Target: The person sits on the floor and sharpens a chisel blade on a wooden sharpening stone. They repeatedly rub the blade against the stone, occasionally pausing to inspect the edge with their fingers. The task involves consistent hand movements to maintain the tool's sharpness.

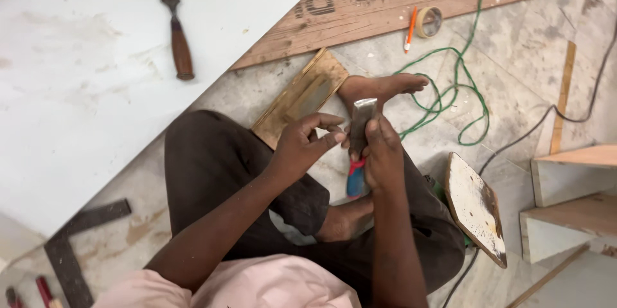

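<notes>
Much of the chisel (358, 144) is covered: the right hand (383, 157) wraps its middle, so only the flat steel blade above the fingers (371, 135) and a stretch of the red-and-blue handle below them show, and the handle's end is lost against the foot and trouser leg beneath. The cutting edge points away from the person, up toward the other bare foot (379, 87). The right fingers are closed firmly around the tool, holding it upright. The left hand (307, 144) sits just beside the blade on its left, fingers curled narrow, with the thumb and forefinger tips (334, 135) reaching to the blade's side; whether they actually press the metal cannot be told. A small wooden block (301, 97) lies on the stone floor just beyond the left fingers. Farther out, a second wooden-handled chisel (175, 22) rests on a white board, cut off at the top edge. A green cord (457, 83) loops to the right of the fingers, and a steel square (72, 244) is cropped at the lower left.
</notes>
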